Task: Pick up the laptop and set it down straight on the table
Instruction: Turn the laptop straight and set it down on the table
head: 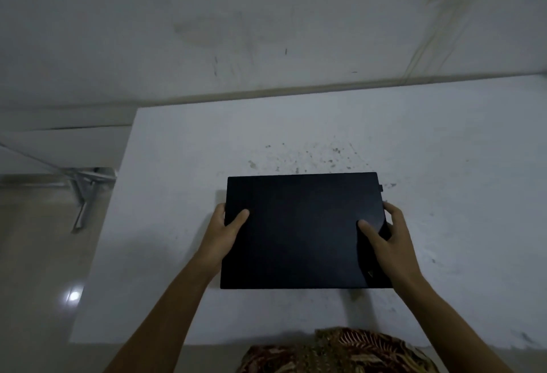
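A closed black laptop (302, 230) sits in the middle of the white table (165, 224), its edges roughly parallel to the table's edges. My left hand (223, 232) grips its left edge, thumb on the lid and fingers hidden under it. On the right edge my right hand (387, 239) holds the laptop near the front corner, thumb on the lid and fingers curled around the side. Whether the laptop rests on the table or hangs just above it I cannot tell.
The table's top is stained with dark specks (310, 156) beyond the laptop. A white wall (266, 32) rises behind the table. At the left lie a tiled floor and a metal leg (83, 201). Patterned cloth (334, 352) is at the table's near edge.
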